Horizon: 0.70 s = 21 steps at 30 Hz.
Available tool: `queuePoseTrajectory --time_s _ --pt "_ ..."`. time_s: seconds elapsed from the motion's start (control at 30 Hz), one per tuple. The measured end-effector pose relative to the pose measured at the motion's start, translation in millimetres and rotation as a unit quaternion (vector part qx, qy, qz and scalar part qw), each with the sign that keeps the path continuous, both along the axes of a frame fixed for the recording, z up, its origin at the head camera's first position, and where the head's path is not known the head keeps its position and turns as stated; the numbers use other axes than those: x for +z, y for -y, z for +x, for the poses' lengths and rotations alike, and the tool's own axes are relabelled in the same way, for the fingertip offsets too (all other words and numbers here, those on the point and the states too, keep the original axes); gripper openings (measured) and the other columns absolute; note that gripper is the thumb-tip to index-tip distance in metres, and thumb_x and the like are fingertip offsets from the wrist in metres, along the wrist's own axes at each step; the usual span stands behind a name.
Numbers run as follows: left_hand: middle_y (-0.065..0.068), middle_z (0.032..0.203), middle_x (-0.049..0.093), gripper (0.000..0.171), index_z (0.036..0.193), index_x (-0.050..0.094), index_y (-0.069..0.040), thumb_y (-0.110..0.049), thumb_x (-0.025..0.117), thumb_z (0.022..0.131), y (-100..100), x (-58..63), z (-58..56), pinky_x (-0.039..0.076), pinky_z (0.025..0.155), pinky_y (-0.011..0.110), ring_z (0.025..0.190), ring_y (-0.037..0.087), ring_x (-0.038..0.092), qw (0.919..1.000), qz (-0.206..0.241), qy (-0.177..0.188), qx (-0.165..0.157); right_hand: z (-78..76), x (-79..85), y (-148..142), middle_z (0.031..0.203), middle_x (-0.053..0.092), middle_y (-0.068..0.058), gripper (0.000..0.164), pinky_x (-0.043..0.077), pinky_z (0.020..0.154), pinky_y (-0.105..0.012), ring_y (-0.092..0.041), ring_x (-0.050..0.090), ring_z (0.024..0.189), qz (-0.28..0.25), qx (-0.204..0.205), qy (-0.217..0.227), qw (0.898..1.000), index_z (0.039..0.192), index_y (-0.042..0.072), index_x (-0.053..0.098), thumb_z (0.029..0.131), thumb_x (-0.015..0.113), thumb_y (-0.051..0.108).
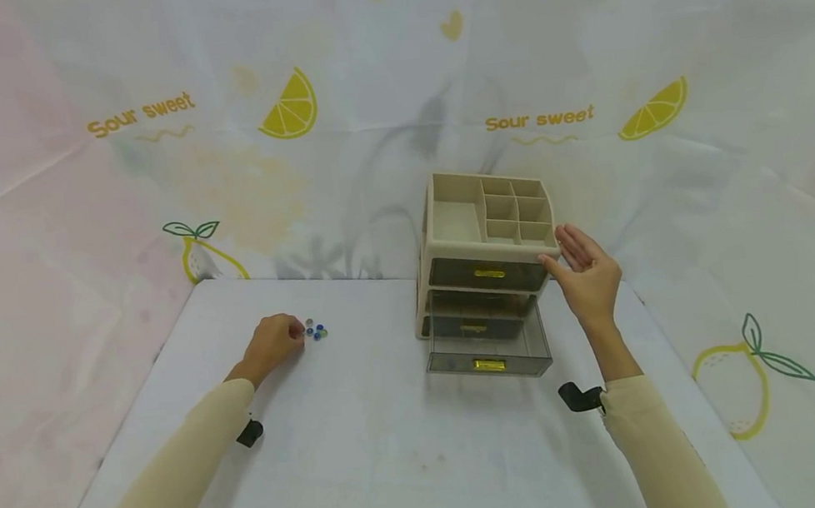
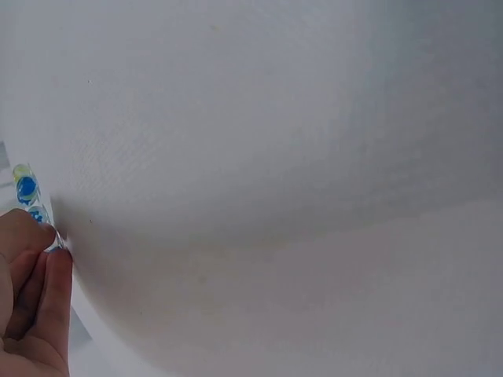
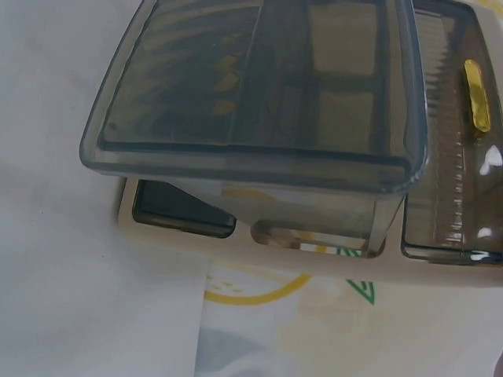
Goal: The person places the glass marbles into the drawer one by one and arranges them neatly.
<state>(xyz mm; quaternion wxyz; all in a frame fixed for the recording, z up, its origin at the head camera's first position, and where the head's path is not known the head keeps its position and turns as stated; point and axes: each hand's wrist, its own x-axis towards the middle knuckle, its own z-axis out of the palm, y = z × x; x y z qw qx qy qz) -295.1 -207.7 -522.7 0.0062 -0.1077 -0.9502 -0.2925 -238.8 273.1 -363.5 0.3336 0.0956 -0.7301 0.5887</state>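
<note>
A white backdrop (image 1: 352, 34) printed with lemons and "Sour sweet" rises behind the drawer box. The white table (image 1: 370, 459) spreads under and in front of it. The drawer box (image 1: 467, 246) itself is cream, its top divided into one large compartment and six small ones. Its smoky, see-through middle drawer (image 1: 458, 362) is pulled out toward the person; the drawers above and below are closed. At the box's upper right front corner is the right hand (image 1: 591, 279), thumb touching the front edge, the other fingers stretched out along the right side. Well left of the box, the left hand (image 1: 274, 341) rests low over the table, thumb and a fingertip pinching a glass bead (image 2: 55, 246), of which only a sliver shows. Just beside those fingertips, also left of the box, lie several small blue and yellowish beads (image 1: 320, 327) in a loose cluster.
</note>
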Motion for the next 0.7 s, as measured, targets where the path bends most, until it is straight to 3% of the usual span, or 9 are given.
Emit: queuePoseTrajectory --time_s 0.3,0.47,0.7 --pt "0.016 0.092 0.067 0.014 0.097 0.069 0.006 0.004 0.066 0.084 0.0 -6.4 1.9 0.054 0.079 0.043 0.085 0.029 0.062 0.9978 0.057 -0.032 -0.006 -13.4 -12.7 -10.2 0.124 0.062 -0.021 0.059 0.048 0.095 -0.027 -0.027 0.061 0.116 -0.015 -0.001 -0.016 1.0 0.128 -0.006 0.059 0.073 0.08 -0.009" --pt "0.019 0.095 0.069 0.016 0.1 0.069 0.007 0.005 0.067 0.083 3.3 -11.0 9.9 0.055 0.079 0.045 0.086 0.031 0.065 0.9937 0.094 -0.06 -0.015 -7.2 -5.1 -3.3 0.125 0.06 -0.025 0.059 0.047 0.096 -0.029 -0.03 0.059 0.117 -0.014 0.009 -0.005 1.0 0.128 -0.009 0.057 0.074 0.078 -0.011" --pt "0.021 0.101 0.068 0.021 0.102 0.068 0.007 0.009 0.067 0.081 -2.4 -4.8 17.0 0.056 0.079 0.043 0.091 0.032 0.067 0.9873 0.133 -0.078 -0.038 5.0 7.2 4.7 0.124 0.058 -0.03 0.058 0.047 0.096 -0.035 -0.041 0.056 0.117 0.007 0.007 0.001 1.0 0.128 -0.015 0.054 0.074 0.076 -0.015"
